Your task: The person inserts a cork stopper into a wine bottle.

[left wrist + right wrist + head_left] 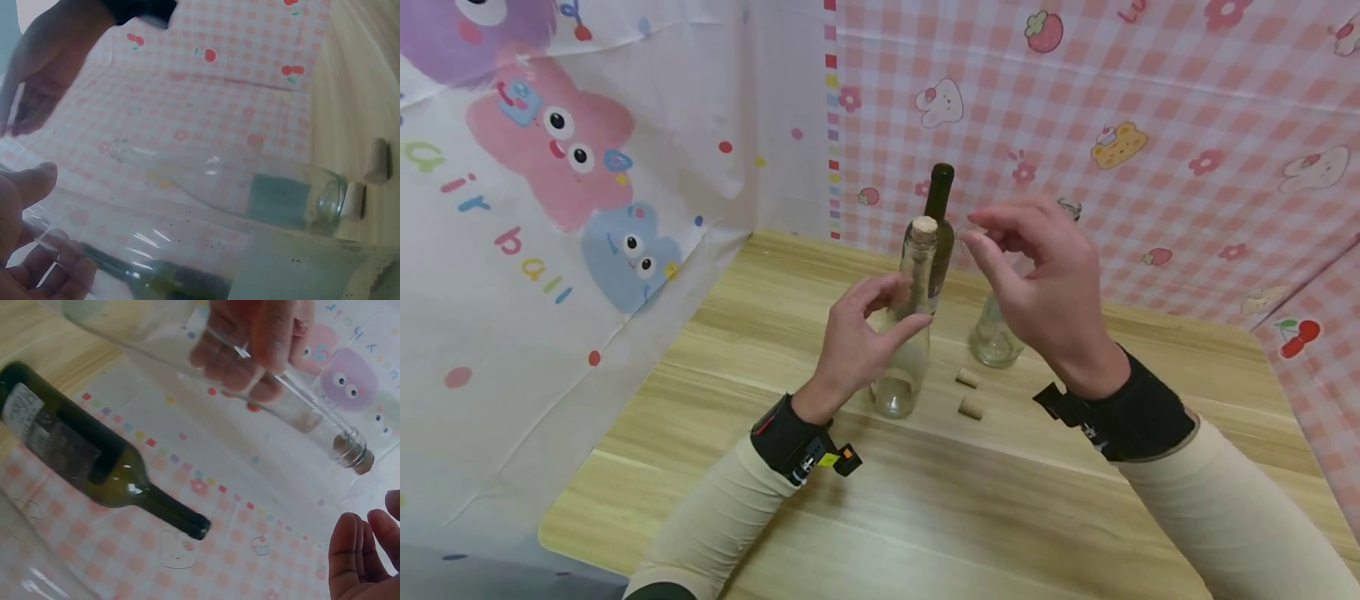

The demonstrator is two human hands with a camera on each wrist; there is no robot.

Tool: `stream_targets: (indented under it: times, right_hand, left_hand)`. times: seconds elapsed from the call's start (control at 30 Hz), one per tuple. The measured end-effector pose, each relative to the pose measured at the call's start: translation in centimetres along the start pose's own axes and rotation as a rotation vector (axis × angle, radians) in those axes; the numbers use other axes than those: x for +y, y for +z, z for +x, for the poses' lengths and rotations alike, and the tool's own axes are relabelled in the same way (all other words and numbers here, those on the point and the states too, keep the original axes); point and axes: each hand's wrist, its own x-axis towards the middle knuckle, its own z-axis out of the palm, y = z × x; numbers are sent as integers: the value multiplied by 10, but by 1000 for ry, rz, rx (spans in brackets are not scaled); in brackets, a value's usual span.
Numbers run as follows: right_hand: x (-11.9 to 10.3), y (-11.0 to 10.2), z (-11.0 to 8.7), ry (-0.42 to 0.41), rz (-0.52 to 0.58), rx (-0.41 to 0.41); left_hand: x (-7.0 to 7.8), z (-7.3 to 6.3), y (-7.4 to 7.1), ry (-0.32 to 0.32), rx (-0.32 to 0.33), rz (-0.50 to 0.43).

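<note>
In the head view a tall clear glass bottle [898, 375] stands upright, with a cork [924, 227] partly in its mouth and its top protruding. My left hand [859, 337] holds this bottle below the neck. The right wrist view shows the left thumb [275, 344] in front of the glass and the other fingers behind it. My right hand [1048, 287] is raised to the right of the corked mouth, thumb and fingertips apart, holding nothing. In the right wrist view its curved fingers [359, 553] are close to the cork [353, 452] but apart from it.
Behind the corked bottle stands a dark green wine bottle [940, 200]. A second clear bottle [997, 337], uncorked, is partly hidden by my right hand. Two loose corks, the farther cork [967, 377] and the nearer cork [971, 407], lie on the wooden table [887, 517]. Printed cloth hangs behind.
</note>
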Motion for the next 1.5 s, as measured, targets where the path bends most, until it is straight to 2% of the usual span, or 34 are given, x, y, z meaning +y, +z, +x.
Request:
stream_targets:
  times: [0.17,0.47,0.73,1.03,1.27,1.33,1.4,1.5]
  right_hand:
    - [16,0,-23,112,28,17]
    - [42,2,-61,252,40,43]
    - [59,8,-93,363,-22,22]
    - [69,11,-113,393,-47,4]
    - [70,9,-117,414,-71,-9]
    - [70,9,-117,417,-78,-14]
    - [71,9,-117,417,-79,-18]
    - [71,8,-117,421,-81,-21]
  left_hand:
    - [-5,2,-14,-24,35,25]
    - [-16,9,-44,-51,82,41]
    - [-23,16,-67,-64,120,63]
    - [-30,22,-85,-94,138,86]
    - [-32,25,-88,-122,142,112]
    - [-28,24,-87,-107,176,122]
    - [-22,21,-86,-52,240,107]
    - [-8,16,-81,106,356,41]
